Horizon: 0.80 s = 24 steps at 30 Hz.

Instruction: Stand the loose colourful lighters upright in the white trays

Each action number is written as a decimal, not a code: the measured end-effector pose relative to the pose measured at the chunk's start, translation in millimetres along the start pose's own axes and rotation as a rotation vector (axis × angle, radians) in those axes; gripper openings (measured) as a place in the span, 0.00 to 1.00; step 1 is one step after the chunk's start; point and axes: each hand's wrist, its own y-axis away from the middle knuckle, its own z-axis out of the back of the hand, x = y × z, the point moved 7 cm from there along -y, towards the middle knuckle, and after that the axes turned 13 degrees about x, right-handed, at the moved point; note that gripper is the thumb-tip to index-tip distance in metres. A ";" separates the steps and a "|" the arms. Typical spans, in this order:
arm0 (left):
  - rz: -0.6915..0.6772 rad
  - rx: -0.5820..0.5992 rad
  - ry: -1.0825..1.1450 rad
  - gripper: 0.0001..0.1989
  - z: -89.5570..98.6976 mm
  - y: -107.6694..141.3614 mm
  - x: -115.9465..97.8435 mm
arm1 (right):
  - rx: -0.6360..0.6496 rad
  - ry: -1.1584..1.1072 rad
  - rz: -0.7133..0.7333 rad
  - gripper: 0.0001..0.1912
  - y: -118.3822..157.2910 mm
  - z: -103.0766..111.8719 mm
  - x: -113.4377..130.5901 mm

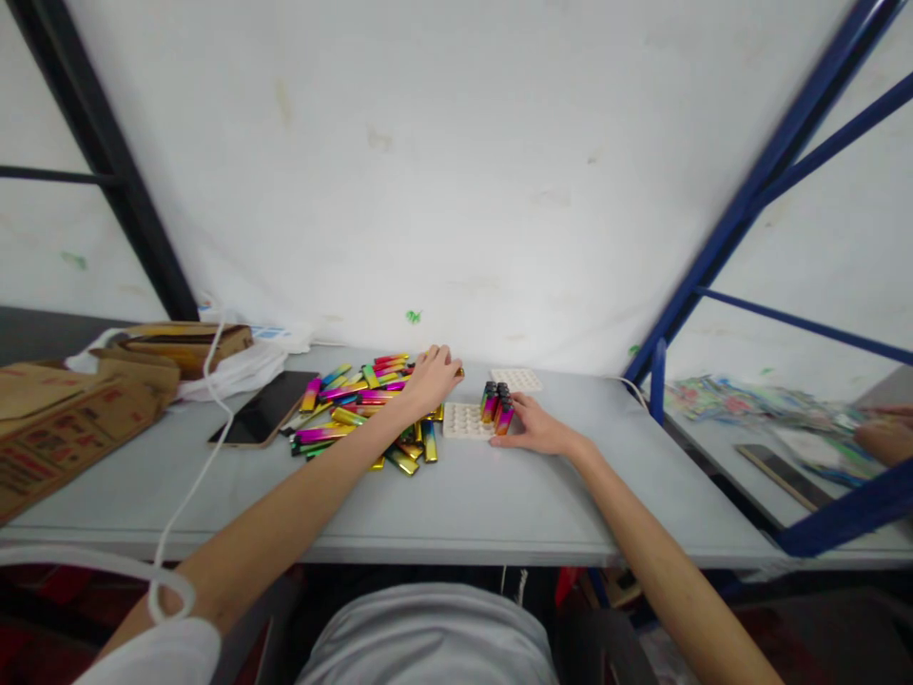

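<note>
Shiny multicoloured lighters (335,433) lie in a loose pile on the left of the table. Over the pile's right edge, my left hand (432,376) is closed, and the gold end of a lighter (459,372) shows at its fingertips. A white tray (463,421) with rows of round holes sits just right of the pile. Several lighters (497,404) stand upright at its right end, dark tops up. My right hand (538,428) curls around that end, thumb at the near edge and fingers beside the standing lighters.
A second white tray (517,380) lies near the wall. Left of the pile are a phone (263,409), a white cable (206,366) and cardboard boxes (78,419). A blue metal frame (742,228) rises at right; beyond it another person's hand (888,438) is near colourful packets (756,404).
</note>
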 end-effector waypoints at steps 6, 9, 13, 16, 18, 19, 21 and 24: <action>0.053 -0.198 0.546 0.08 21.9 11.2 9.6 | -0.006 -0.002 -0.002 0.44 -0.1 -0.8 -0.8; 0.126 -0.191 0.857 0.09 17.0 20.2 13.0 | -0.001 -0.008 0.006 0.44 0.0 -0.1 0.9; 0.236 -0.075 1.409 0.10 -3.4 26.7 7.5 | 0.010 -0.001 0.010 0.44 -0.5 0.7 1.8; 0.278 -0.046 1.684 0.08 -9.8 27.3 1.2 | 0.008 0.002 0.013 0.42 -0.8 0.9 1.8; 0.299 -0.076 1.785 0.06 -8.6 27.2 1.0 | 0.000 0.000 0.014 0.42 -0.7 1.0 1.9; 0.295 -0.085 1.823 0.05 -7.1 26.9 0.7 | -0.004 -0.002 0.014 0.43 -0.7 1.2 2.1; 0.248 -0.067 1.873 0.05 -3.0 25.7 -2.3 | -0.013 -0.007 0.018 0.44 -0.4 1.6 2.8; 0.142 0.024 1.871 0.13 2.1 24.7 -11.2 | -0.019 -0.009 0.026 0.43 0.0 2.7 4.3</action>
